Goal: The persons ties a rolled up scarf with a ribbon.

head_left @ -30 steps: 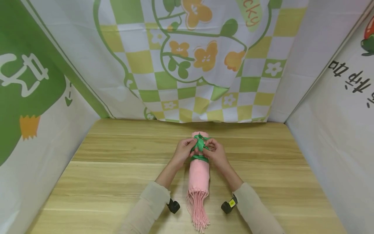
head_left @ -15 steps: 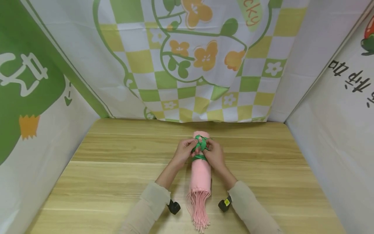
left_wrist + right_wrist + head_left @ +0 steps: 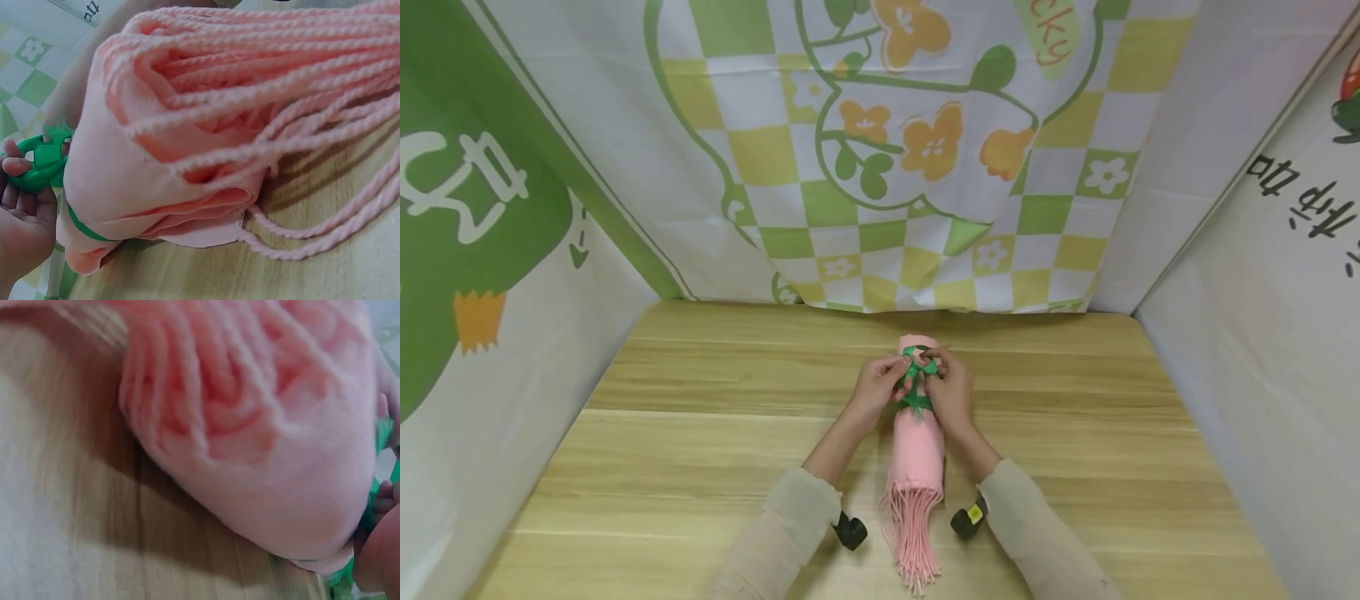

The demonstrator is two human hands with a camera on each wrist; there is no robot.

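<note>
A rolled pink scarf (image 3: 917,450) lies lengthwise on the table, its twisted fringe (image 3: 913,537) toward the person. Green ribbon (image 3: 916,403) goes round the roll near its far end, where it forms loops. From the left, my left hand (image 3: 876,387) pinches the ribbon with thumb and fingers; the left wrist view shows a green loop (image 3: 44,164) at these fingertips. On the opposite side, my right hand (image 3: 953,390) holds another part of the ribbon in curled fingers. The right wrist view shows mostly scarf (image 3: 300,487), with that hand cut off at the edge.
The wooden table (image 3: 715,433) extends on both sides of the scarf. A checked, flowered cloth (image 3: 917,250) hangs at its back edge. Printed panels stand at left and right. A small black camera (image 3: 850,531) sits at each wrist.
The ribbon loops changed shape, and a ribbon end now hangs down over the lower band. My right hand moved slightly left, its fingers shifting on the ribbon. My left hand stayed nearly in place.
</note>
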